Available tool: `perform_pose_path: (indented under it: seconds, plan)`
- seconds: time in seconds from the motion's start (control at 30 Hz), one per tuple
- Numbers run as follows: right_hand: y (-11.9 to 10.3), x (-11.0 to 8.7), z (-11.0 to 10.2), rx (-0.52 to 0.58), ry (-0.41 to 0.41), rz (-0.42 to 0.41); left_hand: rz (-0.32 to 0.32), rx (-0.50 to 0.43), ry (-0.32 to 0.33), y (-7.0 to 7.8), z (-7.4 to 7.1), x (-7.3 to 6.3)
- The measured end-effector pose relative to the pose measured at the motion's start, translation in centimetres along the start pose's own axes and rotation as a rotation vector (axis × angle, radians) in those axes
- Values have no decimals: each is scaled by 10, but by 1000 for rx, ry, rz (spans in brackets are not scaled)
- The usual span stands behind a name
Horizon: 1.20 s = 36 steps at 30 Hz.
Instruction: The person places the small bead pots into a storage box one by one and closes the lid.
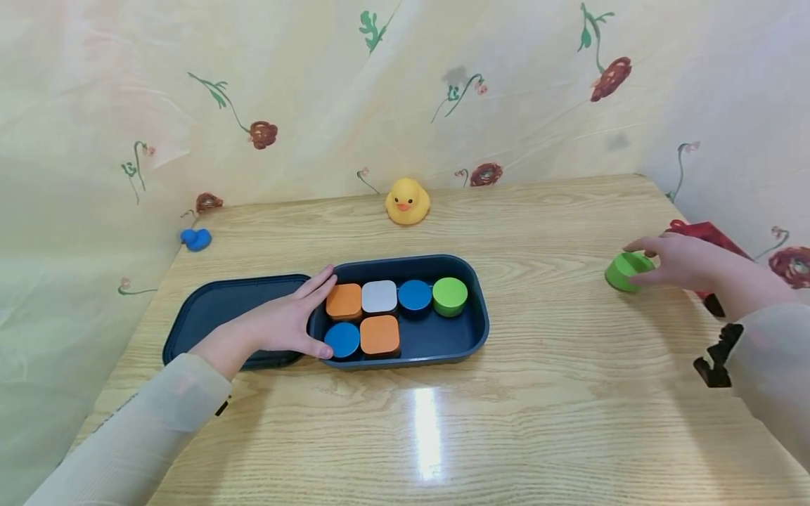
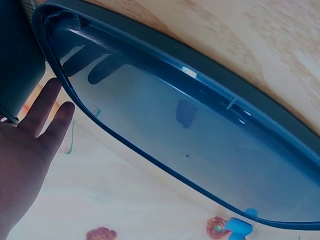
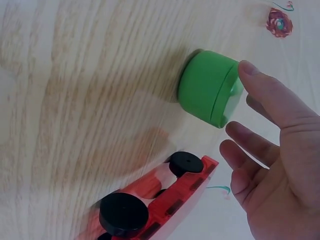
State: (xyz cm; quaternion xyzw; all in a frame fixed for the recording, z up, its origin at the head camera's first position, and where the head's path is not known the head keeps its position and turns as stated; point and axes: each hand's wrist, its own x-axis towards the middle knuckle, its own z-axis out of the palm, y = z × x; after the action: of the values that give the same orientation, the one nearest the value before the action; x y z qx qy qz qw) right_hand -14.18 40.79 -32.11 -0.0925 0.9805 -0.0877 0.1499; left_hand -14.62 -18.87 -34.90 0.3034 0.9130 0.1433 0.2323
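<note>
My left hand (image 1: pixel 287 320) spans the left end of a dark blue box (image 1: pixel 436 344), thumb at the front rim and straight fingers at the back. Inside the box sit orange square blocks (image 1: pixel 380 336), a white square block (image 1: pixel 379 296), blue round blocks (image 1: pixel 415 296) and a green round block (image 1: pixel 450 295). Far to the right, another green round block (image 3: pixel 207 87) stands on the table. Around it reaches my right hand (image 3: pixel 280 165), thumb tip right at its upper edge, the fingers lower and a little apart from it.
A dark blue lid (image 1: pixel 234 309) lies left of the box, partly behind my left forearm. A red toy car (image 3: pixel 170 197) with black wheels stands beside my right hand. Toward the back are a yellow duck (image 1: pixel 408 202) and a small blue duck (image 1: pixel 196 239). Flowered cloth (image 1: pixel 304 105) hangs behind the table.
</note>
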Motion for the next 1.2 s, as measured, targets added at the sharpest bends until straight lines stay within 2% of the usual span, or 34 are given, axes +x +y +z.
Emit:
perform_pose_path:
  seconds: [0.4, 0.7, 0.83, 1.07, 1.2]
  plan:
    - [4, 6, 5, -48, -4, -4, 0, -8, -1, 2, -3, -1]
    - [-4, 9, 4, -56, 9, 10, -8, -11, -9, 2, -3, -1]
    - [-17, 11, 0, -40, 52, -19, -8, -13, -6, 1, -3, 0]
    - [-56, 18, -7, -39, 126, -137, 0, -13, -1, 0, -2, 0]
    - [-79, 20, -10, -49, 138, -199, -2, -12, -5, 0, -2, 0]
